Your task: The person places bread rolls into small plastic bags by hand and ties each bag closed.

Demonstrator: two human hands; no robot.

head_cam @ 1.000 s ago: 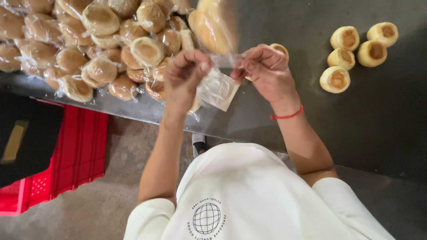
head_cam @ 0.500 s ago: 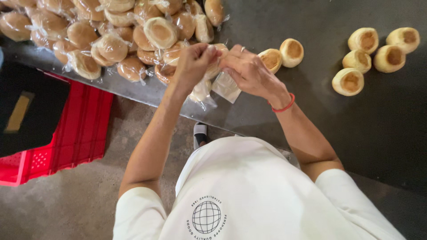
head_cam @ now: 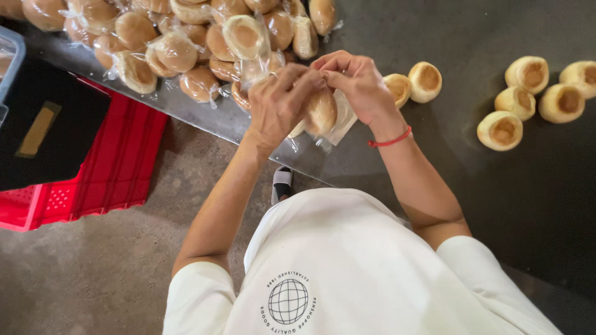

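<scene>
Left hand (head_cam: 280, 102) and right hand (head_cam: 357, 87) closed together on a bun (head_cam: 321, 111) half inside a clear bag (head_cam: 338, 124), above the bench (head_cam: 447, 155) edge. Likely light, soft, easily crushed, film slippery; best pinched at the bag mouth, 12 o'clock of the bun. Bagged buns (head_cam: 180, 43) heaped at 10 o'clock, bare buns (head_cam: 521, 93) at 3 o'clock.

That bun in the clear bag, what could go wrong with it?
Both hands, left hand and right hand, pinch the top of the clear plastic bag holding the bun. A hard pull might tear the thin bag or squash the bun. The pile of bagged buns reaches the table edge, so a bump could knock some onto the floor.
</scene>
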